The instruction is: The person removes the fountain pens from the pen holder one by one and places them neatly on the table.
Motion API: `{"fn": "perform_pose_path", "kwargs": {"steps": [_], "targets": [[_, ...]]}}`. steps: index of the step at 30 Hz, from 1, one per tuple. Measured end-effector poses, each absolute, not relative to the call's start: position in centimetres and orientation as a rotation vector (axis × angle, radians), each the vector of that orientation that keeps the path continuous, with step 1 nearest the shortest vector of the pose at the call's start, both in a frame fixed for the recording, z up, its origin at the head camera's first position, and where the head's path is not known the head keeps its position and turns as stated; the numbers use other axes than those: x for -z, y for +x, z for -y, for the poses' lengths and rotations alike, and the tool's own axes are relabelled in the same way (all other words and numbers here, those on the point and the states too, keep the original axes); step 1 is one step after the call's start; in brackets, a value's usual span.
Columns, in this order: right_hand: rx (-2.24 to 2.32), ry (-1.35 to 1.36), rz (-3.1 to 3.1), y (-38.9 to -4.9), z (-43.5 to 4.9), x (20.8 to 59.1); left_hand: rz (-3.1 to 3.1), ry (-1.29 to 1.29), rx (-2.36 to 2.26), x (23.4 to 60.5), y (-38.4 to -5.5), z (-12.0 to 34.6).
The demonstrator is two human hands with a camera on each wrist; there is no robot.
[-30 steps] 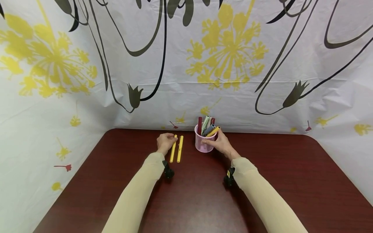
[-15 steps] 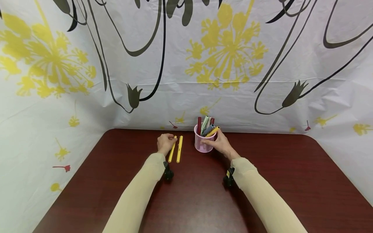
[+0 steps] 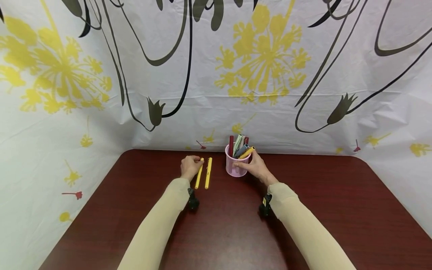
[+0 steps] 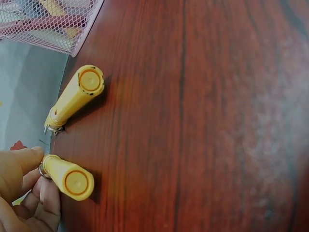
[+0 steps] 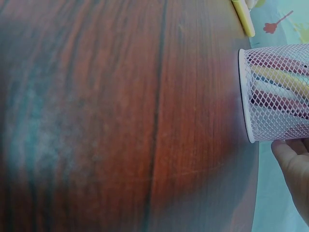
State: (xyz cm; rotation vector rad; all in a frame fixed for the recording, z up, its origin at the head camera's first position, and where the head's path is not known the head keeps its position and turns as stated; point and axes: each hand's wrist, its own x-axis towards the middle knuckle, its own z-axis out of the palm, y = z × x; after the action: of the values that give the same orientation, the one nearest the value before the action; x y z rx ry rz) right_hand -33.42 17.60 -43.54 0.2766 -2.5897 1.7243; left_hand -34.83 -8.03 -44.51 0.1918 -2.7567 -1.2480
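My left hand (image 3: pixel 190 167) pinches the far end of a yellow pen (image 4: pixel 67 179) between thumb and fingers. This pen lies near the back of the table, pointing towards me. Just right of it a second yellow pen (image 3: pixel 208 173) lies roughly parallel, a small gap between the two. My right hand (image 3: pixel 258 167) grips a pink mesh pen cup (image 3: pixel 235 167) from its right side, the thumb across the front and the fingers behind. Several pens stand in the cup, among them red, pale green, grey-blue and yellow pens (image 3: pixel 247 152). In the right wrist view the right thumb (image 5: pixel 285 153) shows beside the cup's mesh.
The dark red wood-grain table (image 3: pixel 222 232) has rounded back corners. Right behind it hangs a white sheet (image 3: pixel 189 131) printed with yellow and grey plants, close to the cup. Dark wrist cameras (image 3: pixel 193 202) hang under both cuffs.
The left pen has shifted slightly left at its near end and stands a little more slanted, the left hand moving with it. The right hand and cup stay put.
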Motion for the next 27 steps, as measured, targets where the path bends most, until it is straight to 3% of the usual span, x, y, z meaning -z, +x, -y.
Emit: {"fn": "perform_pose_path", "kwargs": {"steps": [20, 27], "targets": [[-1.723, 0.287, 2.587, -33.6, -17.7, 43.6, 2.747, 0.149, 1.257, 44.7, -34.9, 8.2], [-1.771, 0.286, 2.606, -31.2, -16.8, 40.5, 2.754, 0.172, 1.233, 44.7, -34.8, 8.2]]}}
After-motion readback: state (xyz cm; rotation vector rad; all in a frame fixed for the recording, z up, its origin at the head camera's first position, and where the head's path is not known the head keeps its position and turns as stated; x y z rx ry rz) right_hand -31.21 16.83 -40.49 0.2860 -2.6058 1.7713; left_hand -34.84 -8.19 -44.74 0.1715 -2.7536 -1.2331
